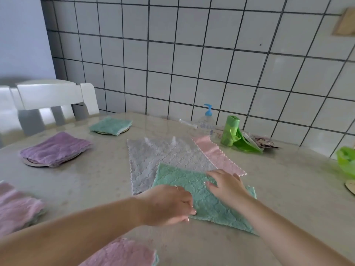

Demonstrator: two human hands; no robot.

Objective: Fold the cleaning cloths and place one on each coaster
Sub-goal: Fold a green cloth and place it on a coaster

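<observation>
— Fingers of the left hand (169, 205) pinch the near edge of the green cloth (206, 198); the right hand (225, 182) lies flat on it, fingers straight.

— The gray cloth (163, 160) beneath could drag along and spoil the fold.

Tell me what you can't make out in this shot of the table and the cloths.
- Pink cloth, head view: mostly hidden under the grey cloth.
- Pink cloth at the bottom: cut off by the frame's lower edge; any coaster under it hidden.
- Left hand: fingertips curl at the teal cloth edge, pinch not clear.
- Pump bottle label: too small to read.
- Green bag: cut off by the right edge.
</observation>
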